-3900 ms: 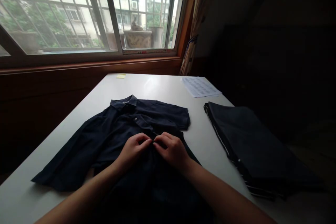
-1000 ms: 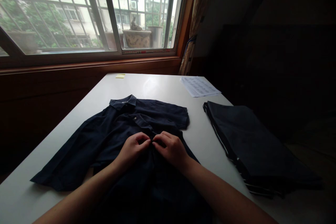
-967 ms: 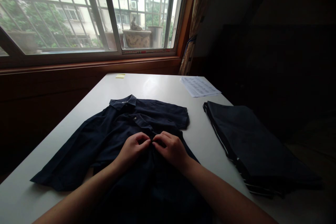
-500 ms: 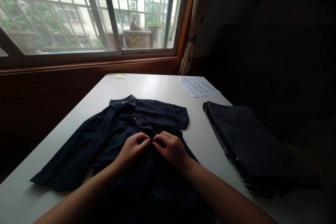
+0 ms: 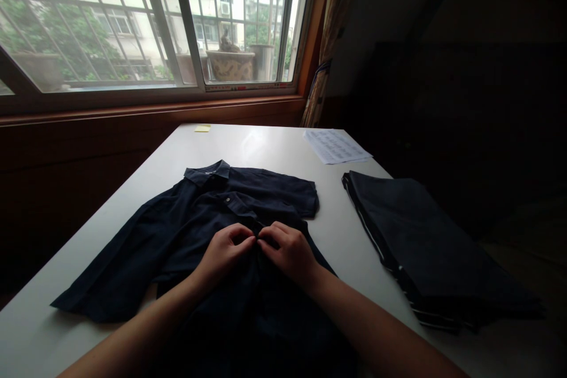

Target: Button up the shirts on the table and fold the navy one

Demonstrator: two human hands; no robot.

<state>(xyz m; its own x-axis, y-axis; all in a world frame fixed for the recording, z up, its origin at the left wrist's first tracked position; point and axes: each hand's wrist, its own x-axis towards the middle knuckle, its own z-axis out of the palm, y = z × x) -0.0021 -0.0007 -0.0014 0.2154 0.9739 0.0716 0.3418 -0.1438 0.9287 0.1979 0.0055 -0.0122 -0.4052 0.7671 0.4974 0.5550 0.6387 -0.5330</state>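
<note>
A dark navy polo shirt (image 5: 177,230) lies spread face up on the white table (image 5: 266,147), collar toward the window. My left hand (image 5: 224,251) and my right hand (image 5: 290,251) meet at the shirt's button placket below the collar. Both have their fingers curled and pinched on the placket fabric, fingertips almost touching each other. One pale button shows higher up on the placket.
A stack of folded dark garments (image 5: 420,242) with striped edges sits at the right of the table. A printed sheet of paper (image 5: 336,146) lies at the far right, a yellow sticky note (image 5: 202,128) at the far edge. A window and wooden sill stand behind.
</note>
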